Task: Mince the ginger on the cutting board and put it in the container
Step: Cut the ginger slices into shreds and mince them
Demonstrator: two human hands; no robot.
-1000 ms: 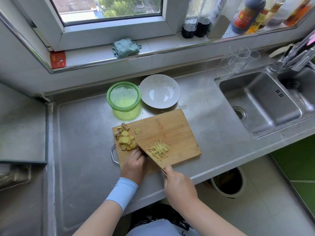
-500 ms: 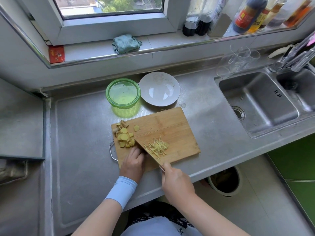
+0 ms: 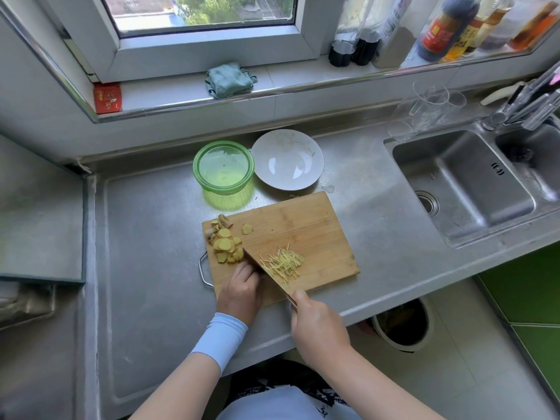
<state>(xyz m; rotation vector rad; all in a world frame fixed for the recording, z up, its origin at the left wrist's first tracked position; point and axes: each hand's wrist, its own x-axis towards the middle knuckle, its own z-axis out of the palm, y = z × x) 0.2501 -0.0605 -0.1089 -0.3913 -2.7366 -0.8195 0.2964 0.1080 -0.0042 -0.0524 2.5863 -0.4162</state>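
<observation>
A wooden cutting board (image 3: 303, 219) lies on the steel counter. Ginger slices (image 3: 225, 244) are piled at its left end. Thin ginger strips (image 3: 281, 262) lie near its front middle. My right hand (image 3: 316, 324) grips the handle of a cleaver (image 3: 262, 268), whose blade stands on edge between the slices and the strips. My left hand (image 3: 241, 291) rests on the board just left of the blade, fingers curled toward the slices; whether it holds any ginger is hidden. A green round container (image 3: 223, 167) sits behind the board.
A white plate (image 3: 288, 160) sits right of the container. The sink (image 3: 463, 183) lies to the right, with glass cups (image 3: 424, 113) behind it. Bottles and a folded cloth (image 3: 228, 80) stand on the windowsill. A bin (image 3: 400, 325) is under the counter edge.
Both hands and the cleaver keep nearly the same place on the board. The ginger piles look unchanged. The camera view shifted slightly.
</observation>
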